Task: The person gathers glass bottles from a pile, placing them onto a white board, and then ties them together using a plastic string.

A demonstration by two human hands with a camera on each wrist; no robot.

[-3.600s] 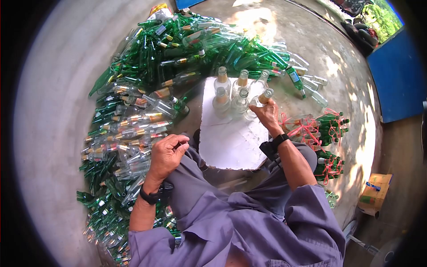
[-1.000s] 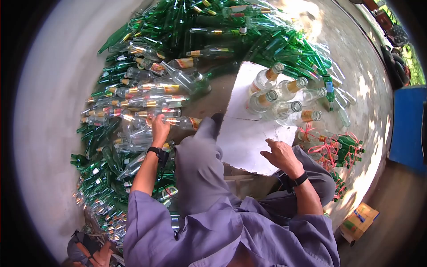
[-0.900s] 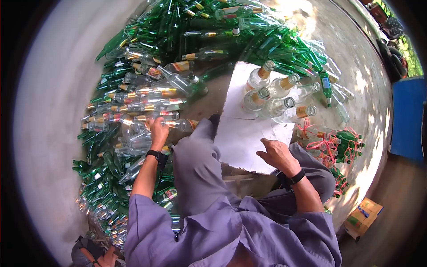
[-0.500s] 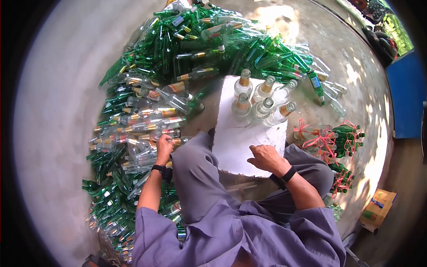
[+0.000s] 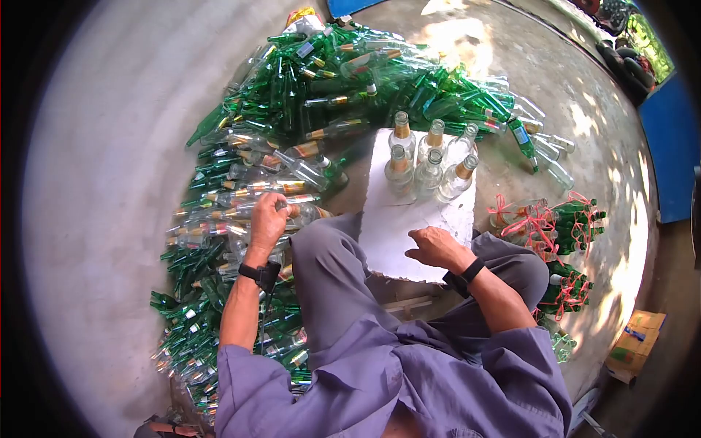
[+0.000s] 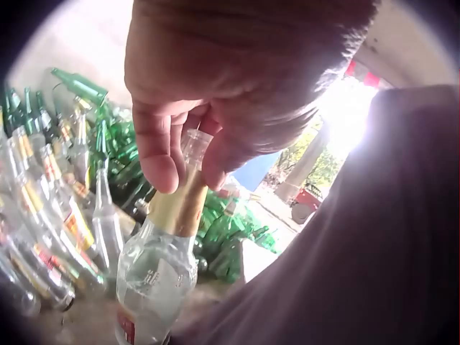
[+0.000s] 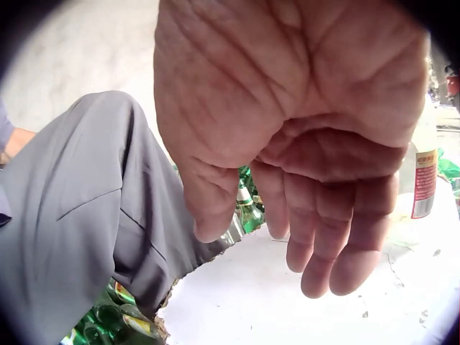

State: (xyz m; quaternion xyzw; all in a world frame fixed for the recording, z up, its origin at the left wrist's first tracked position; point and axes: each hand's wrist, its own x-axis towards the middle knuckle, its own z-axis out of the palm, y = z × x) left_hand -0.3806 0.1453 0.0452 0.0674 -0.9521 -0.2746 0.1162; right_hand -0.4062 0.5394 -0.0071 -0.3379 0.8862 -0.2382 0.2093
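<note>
My left hand (image 5: pixel 269 221) pinches the neck of a clear glass bottle (image 6: pixel 157 277) beside my left knee. Gold foil wraps the bottle's neck, and thumb and fingertips sit on it below the mouth in the left wrist view. Over the near part of a white board (image 5: pixel 387 223), my right hand (image 5: pixel 438 247) hovers with loose fingers and holds nothing. Several clear bottles (image 5: pixel 428 175) stand upright in two rows at the board's far end, most with gold neck labels. One of them shows a red and yellow label (image 7: pixel 425 183) in the right wrist view.
A big heap of green bottles (image 5: pixel 285 95) curves round the far side, and clear bottles (image 5: pixel 241 193) lie stacked at the left. Bundles of bottles tied with pink string (image 5: pixel 537 226) stand at the right. A cardboard box (image 5: pixel 634 343) sits farther right.
My right hand has let go of a standing bottle and drawn back over the board. My left hand has gone from empty to gripping a bottle from the left stack, now lifted toward my knee.
</note>
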